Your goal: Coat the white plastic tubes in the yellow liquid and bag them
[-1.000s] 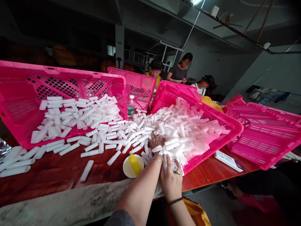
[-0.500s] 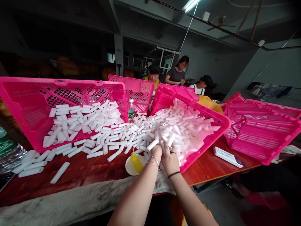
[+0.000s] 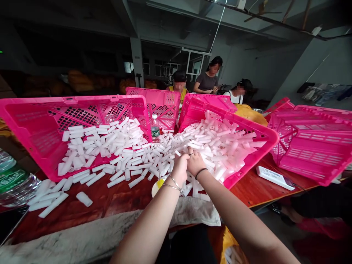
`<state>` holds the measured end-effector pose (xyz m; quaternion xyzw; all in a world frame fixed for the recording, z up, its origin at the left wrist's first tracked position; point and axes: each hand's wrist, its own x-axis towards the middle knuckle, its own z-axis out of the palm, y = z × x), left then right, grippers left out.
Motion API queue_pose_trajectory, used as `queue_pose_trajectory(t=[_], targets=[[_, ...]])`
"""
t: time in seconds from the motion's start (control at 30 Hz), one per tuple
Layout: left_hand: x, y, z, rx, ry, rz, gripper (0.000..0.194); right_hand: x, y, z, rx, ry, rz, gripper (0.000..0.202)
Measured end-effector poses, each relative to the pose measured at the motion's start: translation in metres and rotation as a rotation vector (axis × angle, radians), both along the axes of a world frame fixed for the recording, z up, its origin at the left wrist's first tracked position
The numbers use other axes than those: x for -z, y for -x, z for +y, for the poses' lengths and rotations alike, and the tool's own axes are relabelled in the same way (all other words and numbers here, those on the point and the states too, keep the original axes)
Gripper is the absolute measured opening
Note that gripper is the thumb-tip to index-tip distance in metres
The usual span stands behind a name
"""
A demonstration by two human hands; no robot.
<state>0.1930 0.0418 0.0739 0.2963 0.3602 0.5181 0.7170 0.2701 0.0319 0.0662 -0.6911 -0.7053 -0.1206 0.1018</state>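
A large heap of white plastic tubes [image 3: 162, 156] spills across the red table between two tipped pink crates. At the heap's near right side my left hand [image 3: 180, 169] is closed, with the end of a white tube showing at its fingers. My right hand [image 3: 195, 163] touches it from the right, fingers curled over among the tubes; their tips and whatever they grip are hidden. Under my left wrist a small round white dish [image 3: 154, 189] with something yellow in it is mostly covered. Tubes also fill the mouth of the right pink crate [image 3: 271, 141].
The left pink crate [image 3: 30, 135] lies on its side, with a small water bottle [image 3: 155, 130] beside it. A large bottle [image 3: 16, 179] stands far left. A white device [image 3: 275, 178] and another crate [image 3: 316, 143] are right. Cloth [image 3: 82, 231] lines the front edge; people work beyond.
Both hands have moved forward and up over the heap, the right one reaching farther in. My left wrist now covers more of the dish. The lone tube at front left lies differently. The view has shifted.
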Motion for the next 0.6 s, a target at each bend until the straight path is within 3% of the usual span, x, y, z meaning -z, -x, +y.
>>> queue_pose_trajectory(t=[0.1, 0.17, 0.23, 0.3, 0.4, 0.5, 0.6], targets=[[-0.022, 0.027, -0.011, 0.079, -0.05, 0.093, 0.028, -0.002, 0.007, 0.007, -0.045, 0.021, 0.002, 0.035], [-0.034, 0.06, -0.022, 0.1, -0.13, 0.111, 0.032, -0.004, 0.01, 0.011, -0.048, 0.027, 0.014, 0.033], [-0.036, 0.1, -0.035, 0.109, -0.267, 0.155, 0.043, -0.007, 0.011, 0.013, -0.049, 0.041, 0.033, 0.035], [-0.026, 0.139, -0.046, 0.129, -0.495, 0.402, 0.062, -0.009, 0.01, 0.008, -0.067, 0.056, 0.058, 0.042], [0.009, 0.172, -0.056, 0.262, -0.581, 0.944, 0.096, -0.006, 0.01, -0.02, -0.09, 0.037, 0.106, 0.043], [0.044, 0.171, -0.058, 0.385, -0.613, 1.25, 0.116, 0.012, 0.019, -0.068, -0.104, 0.016, 0.17, 0.039], [0.062, 0.157, -0.054, 0.384, -0.655, 1.385, 0.12, 0.038, 0.033, -0.111, -0.18, 0.037, 0.313, 0.047]])
